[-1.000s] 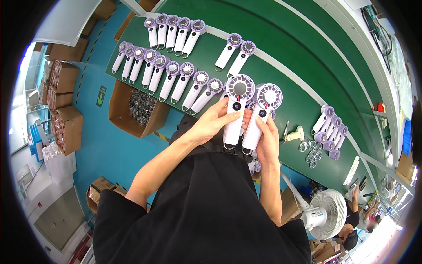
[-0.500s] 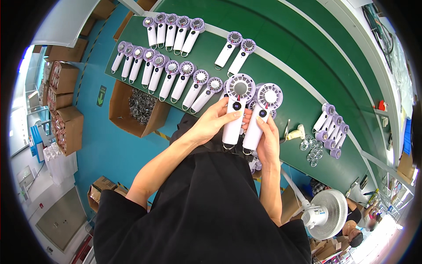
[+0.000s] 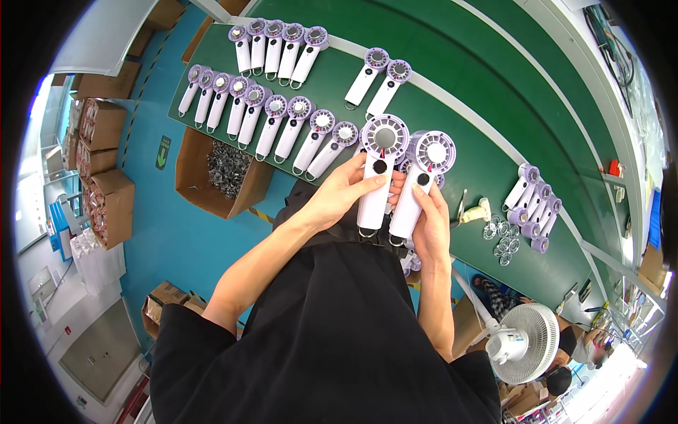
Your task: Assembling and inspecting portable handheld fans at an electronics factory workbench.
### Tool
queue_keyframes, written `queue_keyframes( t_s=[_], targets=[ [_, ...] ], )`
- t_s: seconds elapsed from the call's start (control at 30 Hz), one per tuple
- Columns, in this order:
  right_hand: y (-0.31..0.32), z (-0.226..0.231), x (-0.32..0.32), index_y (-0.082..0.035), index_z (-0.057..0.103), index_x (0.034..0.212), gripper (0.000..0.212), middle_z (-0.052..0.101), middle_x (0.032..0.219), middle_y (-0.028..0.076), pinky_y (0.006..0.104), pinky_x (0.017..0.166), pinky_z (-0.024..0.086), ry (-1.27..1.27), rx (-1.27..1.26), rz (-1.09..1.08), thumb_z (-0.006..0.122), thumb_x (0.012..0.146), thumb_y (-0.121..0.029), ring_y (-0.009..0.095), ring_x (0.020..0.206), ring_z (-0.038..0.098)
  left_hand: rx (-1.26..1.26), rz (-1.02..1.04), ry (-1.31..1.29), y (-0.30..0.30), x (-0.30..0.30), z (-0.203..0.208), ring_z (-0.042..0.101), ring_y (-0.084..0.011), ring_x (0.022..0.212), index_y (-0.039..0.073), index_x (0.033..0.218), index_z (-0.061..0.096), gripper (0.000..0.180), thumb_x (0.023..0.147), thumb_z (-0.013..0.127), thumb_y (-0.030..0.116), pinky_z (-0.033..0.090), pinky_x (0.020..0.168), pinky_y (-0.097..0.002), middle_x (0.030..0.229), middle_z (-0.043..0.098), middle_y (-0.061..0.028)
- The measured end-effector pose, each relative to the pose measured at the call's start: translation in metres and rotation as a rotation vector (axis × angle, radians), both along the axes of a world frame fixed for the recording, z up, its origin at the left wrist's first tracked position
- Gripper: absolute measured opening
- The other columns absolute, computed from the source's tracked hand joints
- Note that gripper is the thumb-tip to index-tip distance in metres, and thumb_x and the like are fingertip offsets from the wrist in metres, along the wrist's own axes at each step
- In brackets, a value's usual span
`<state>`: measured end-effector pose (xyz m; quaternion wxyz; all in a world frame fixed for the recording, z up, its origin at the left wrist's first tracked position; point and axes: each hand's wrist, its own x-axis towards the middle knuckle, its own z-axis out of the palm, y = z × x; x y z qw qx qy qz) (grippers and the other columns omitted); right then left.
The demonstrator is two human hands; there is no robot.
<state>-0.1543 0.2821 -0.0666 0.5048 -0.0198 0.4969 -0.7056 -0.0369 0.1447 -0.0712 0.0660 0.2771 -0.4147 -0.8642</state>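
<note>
My left hand [image 3: 345, 192] is closed around the white handle of a handheld fan [image 3: 371, 201] with a lilac round head and a silver centre. In my right hand [image 3: 431, 220] is a second handheld fan [image 3: 405, 212], its head centre white. Both stand side by side, heads up, over the front edge of the green table [image 3: 452, 106]. Each has a dark round display on the handle and a metal loop at the bottom. More lilac fan heads are partly hidden behind these two.
Rows of similar fans [image 3: 299, 107] lie on the table's left, and a cluster [image 3: 531, 205] at the right. Near it are several clear rings [image 3: 503, 244] and a pale yellow object [image 3: 477, 211]. An open carton [image 3: 191, 180] of small parts and a white standing fan [image 3: 533, 346] flank me.
The displays on both held fans were lit and are now dark. Both fans have shifted very slightly. At the lower right, a person in the background has moved.
</note>
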Motion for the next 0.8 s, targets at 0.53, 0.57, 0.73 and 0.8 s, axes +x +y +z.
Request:
queue_keyframes(
  t_s=[0.53, 0.57, 0.73, 0.8],
  targets=[
    [0.007, -0.008, -0.003, 0.001, 0.051, 0.119, 0.028, 0.065, 0.103, 0.014, 0.0330, 0.077, 0.054, -0.031, 0.003, -0.061, 0.053, 0.094, -0.011, 0.020, 0.086, 0.066, 0.023, 0.029, 0.070, 0.001, -0.003, 0.000, 0.062, -0.0234, 0.106, -0.001, 0.130, 0.040, 0.038, 0.097, 0.053, 0.013, 0.052, 0.092, -0.0372, 0.121, 0.060, -0.0180],
    [0.007, -0.009, -0.004, 0.001, 0.051, 0.119, 0.028, 0.065, 0.102, 0.013, 0.0331, 0.077, 0.054, -0.031, 0.001, -0.060, 0.053, 0.094, -0.011, 0.019, 0.084, 0.065, -0.001, 0.025, 0.071, -0.001, -0.003, 0.001, 0.062, -0.0275, 0.109, -0.002, 0.130, 0.039, 0.036, 0.097, 0.050, 0.012, 0.052, 0.093, -0.0393, 0.123, 0.058, -0.0206],
    [0.011, -0.011, -0.003, -0.001, 0.052, 0.120, 0.029, 0.065, 0.101, 0.013, 0.0317, 0.075, 0.053, -0.041, 0.061, -0.130, 0.055, 0.093, -0.012, 0.018, 0.081, 0.064, 0.053, 0.036, 0.062, -0.006, -0.003, 0.004, 0.063, -0.0282, 0.106, 0.000, 0.132, 0.038, 0.039, 0.097, 0.051, 0.011, 0.053, 0.092, -0.0387, 0.125, 0.057, -0.0218],
    [0.011, -0.014, -0.002, -0.001, 0.051, 0.120, 0.029, 0.066, 0.100, 0.012, 0.0298, 0.073, 0.052, -0.033, 0.077, -0.191, 0.056, 0.093, -0.012, 0.017, 0.081, 0.064, 0.042, 0.058, 0.057, -0.008, -0.001, 0.004, 0.064, -0.0286, 0.106, 0.001, 0.133, 0.037, 0.041, 0.096, 0.053, 0.013, 0.053, 0.090, -0.0381, 0.125, 0.057, -0.0219]
  ],
)
